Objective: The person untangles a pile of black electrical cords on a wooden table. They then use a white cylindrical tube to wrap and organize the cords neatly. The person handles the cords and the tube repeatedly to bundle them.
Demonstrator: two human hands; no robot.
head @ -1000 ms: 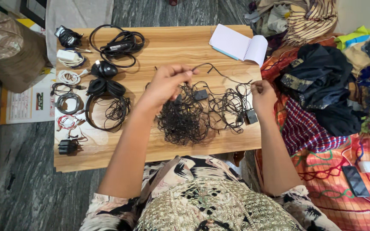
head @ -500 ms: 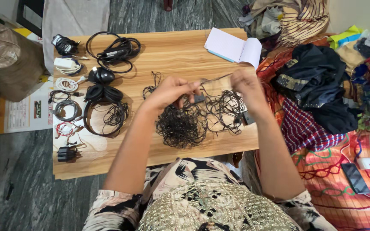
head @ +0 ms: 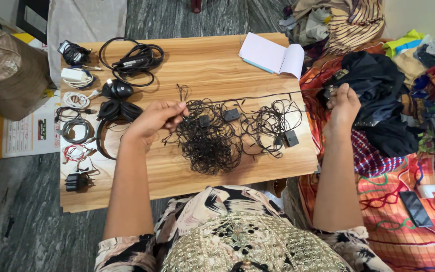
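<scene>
A tangled heap of thin black wires [head: 212, 138] with small black boxes lies in the middle of a low wooden table [head: 207, 63]. My left hand [head: 154, 119] pinches a wire at the heap's left edge. Beyond the table's right edge, my right hand [head: 343, 103] grips the end of one strand [head: 258, 97], which runs taut from the heap across the table to that hand.
Coiled cables, chargers and black headphones [head: 112, 113] line the table's left side. An open white notebook [head: 273, 54] lies at the far right corner. Piled clothes [head: 373, 85] cover the floor on the right, with a phone [head: 415, 208]. A brown bag [head: 3, 75] stands left.
My hands were close together over the heap. My right hand has swung out to the right past the table edge, drawing one strand straight. My left hand shifted slightly left.
</scene>
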